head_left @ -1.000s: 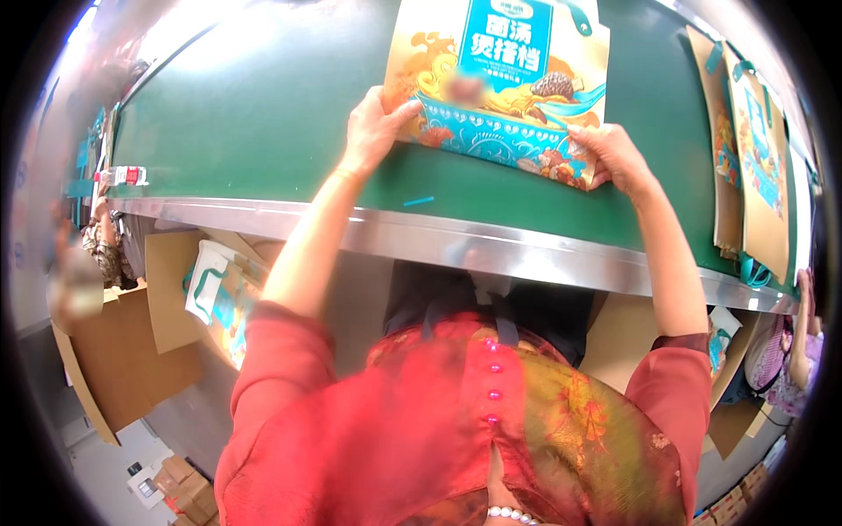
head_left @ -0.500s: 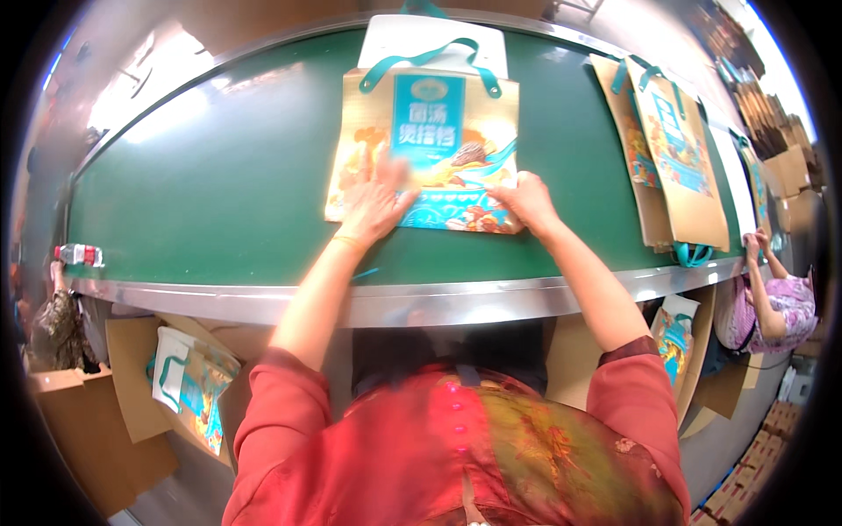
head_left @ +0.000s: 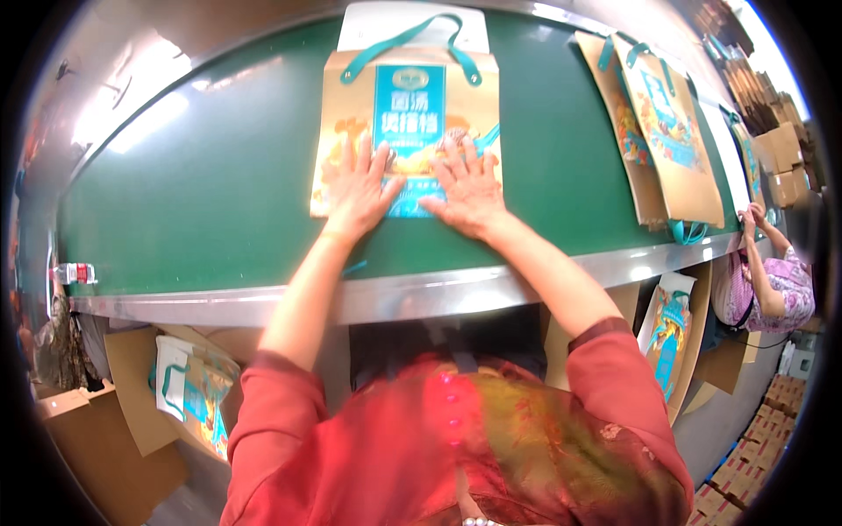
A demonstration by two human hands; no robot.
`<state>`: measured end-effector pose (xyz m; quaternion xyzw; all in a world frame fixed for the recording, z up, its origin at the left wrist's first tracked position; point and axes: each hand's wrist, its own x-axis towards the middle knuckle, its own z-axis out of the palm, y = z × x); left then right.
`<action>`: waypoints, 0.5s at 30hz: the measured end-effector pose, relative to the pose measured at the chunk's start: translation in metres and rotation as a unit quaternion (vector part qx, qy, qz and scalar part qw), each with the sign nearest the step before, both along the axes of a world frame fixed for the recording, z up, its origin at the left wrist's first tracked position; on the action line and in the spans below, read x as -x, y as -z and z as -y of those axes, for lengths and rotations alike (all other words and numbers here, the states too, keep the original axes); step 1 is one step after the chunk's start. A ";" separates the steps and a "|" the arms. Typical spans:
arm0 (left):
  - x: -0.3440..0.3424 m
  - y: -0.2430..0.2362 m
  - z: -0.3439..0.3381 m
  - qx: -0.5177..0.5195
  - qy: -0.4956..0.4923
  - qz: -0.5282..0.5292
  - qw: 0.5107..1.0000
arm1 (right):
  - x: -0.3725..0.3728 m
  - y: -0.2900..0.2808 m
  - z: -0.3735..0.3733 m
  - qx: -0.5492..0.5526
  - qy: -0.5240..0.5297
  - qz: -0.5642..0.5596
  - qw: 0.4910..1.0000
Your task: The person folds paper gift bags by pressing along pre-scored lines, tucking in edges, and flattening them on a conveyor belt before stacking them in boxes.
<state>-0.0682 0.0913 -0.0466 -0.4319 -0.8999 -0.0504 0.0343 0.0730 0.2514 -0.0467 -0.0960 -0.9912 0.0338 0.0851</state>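
A flat tan paper bag (head_left: 410,114) with a teal panel, mushroom pictures and a teal handle (head_left: 402,39) lies on the green worktop (head_left: 210,219). A white flap shows beyond its top edge. My left hand (head_left: 355,193) rests spread on the bag's lower left part. My right hand (head_left: 465,197) lies spread on its lower right part, fingers apart. Both hands press flat and grip nothing.
More bags (head_left: 671,149) lie at the right. A co-worker (head_left: 767,289) works beyond them; another person (head_left: 61,333) stands far left, near a bottle (head_left: 77,273). Cardboard boxes (head_left: 132,394) holding bags sit below the metal edge (head_left: 412,298).
My hands have let go of the bag's lower sides and now lie spread on its face. The bag lies squarer to me, with its handle and white flap in view.
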 end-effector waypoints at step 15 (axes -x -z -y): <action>0.006 -0.015 0.001 0.037 -0.006 0.070 0.997 | 0.097 -0.035 -0.139 0.442 0.326 -0.159 0.820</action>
